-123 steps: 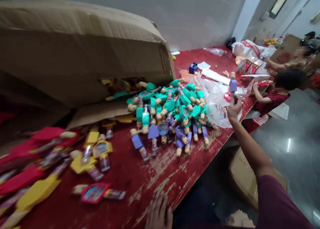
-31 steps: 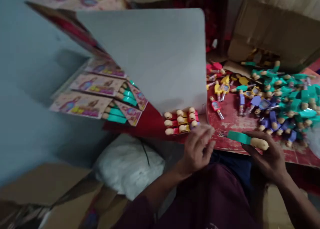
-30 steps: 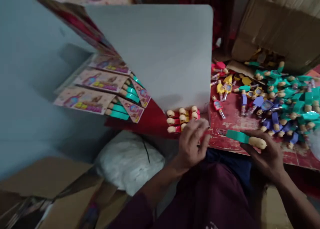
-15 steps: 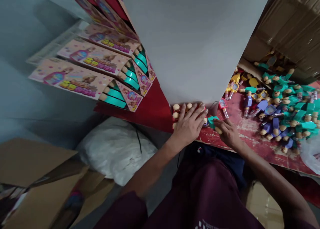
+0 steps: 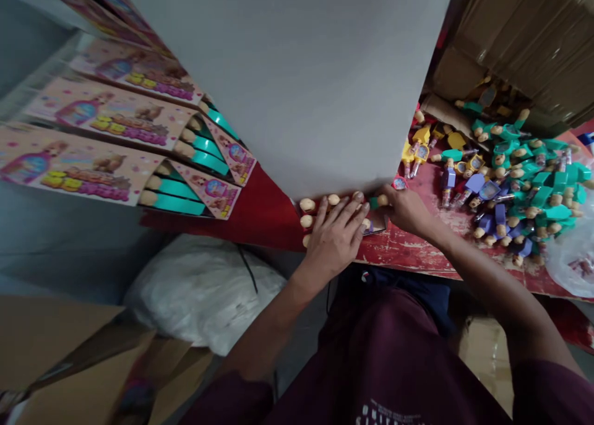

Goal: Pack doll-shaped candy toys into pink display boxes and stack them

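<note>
My left hand point(image 5: 335, 234) lies flat with fingers spread over a shallow display box point(image 5: 379, 223) at the table's front edge. Rows of small tan bear-like heads point(image 5: 307, 205) show in the box past its fingers; the toys' bodies are mostly hidden. At the box's right end my right hand point(image 5: 409, 212) pinches a teal toy with a tan head point(image 5: 374, 203), held over or in the bare corner of the box; I cannot tell whether it touches the bottom. A red toy point(image 5: 400, 182) lies just behind that hand.
A tall grey-white panel point(image 5: 301, 91) rises behind the box. Filled pink display boxes point(image 5: 83, 165) stack at left. To the right lie a pile of teal toys point(image 5: 552, 184), purple toys point(image 5: 474, 184), yellow toys point(image 5: 420, 141), a cardboard carton point(image 5: 524, 47) and a plastic bag point(image 5: 570, 252). A white sack point(image 5: 204, 295) sits below.
My right hand has brought the teal toy left and away from me, from beside the box to its right end. The left hand stays on the box. The view has shifted slightly.
</note>
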Demonstrator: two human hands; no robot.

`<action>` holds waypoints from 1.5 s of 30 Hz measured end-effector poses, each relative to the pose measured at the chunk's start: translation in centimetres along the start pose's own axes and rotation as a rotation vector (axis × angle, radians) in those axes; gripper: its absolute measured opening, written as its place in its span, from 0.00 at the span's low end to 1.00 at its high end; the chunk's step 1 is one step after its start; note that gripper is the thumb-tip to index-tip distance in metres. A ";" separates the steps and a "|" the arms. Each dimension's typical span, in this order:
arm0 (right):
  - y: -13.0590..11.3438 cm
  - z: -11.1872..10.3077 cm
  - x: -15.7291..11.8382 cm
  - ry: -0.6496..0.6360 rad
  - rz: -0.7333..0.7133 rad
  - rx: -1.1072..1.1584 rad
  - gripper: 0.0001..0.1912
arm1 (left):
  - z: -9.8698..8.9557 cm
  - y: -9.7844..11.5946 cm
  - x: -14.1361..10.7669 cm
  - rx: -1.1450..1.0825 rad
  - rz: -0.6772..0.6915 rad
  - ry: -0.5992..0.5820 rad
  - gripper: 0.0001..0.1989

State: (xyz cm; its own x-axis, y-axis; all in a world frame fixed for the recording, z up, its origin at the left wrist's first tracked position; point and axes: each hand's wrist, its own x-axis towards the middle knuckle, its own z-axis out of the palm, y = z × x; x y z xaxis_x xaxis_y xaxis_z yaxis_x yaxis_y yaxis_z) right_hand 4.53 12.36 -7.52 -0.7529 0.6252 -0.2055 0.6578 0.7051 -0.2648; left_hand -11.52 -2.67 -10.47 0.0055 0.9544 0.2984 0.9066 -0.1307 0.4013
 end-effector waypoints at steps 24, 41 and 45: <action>10.7 6.6 -5.0 0.683 -0.036 0.080 0.19 | 0.6 -0.1 0.1 0.013 0.145 0.148 0.24; 28.2 -5.7 -11.2 0.418 1.001 -0.325 0.20 | 0.5 0.6 1.1 -0.014 0.236 0.314 0.34; 24.8 -6.5 -16.9 0.765 0.882 -0.177 0.24 | 1.5 0.5 1.5 -0.036 0.217 0.283 0.32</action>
State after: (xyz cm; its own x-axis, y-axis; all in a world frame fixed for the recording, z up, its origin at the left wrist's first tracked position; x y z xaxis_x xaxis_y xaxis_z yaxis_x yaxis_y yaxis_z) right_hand 33.68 21.43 -4.52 0.1319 0.9146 0.3822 0.9833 -0.0719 -0.1673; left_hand -10.45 -0.86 -11.14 0.0749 0.7919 0.6060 0.8815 -0.3368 0.3310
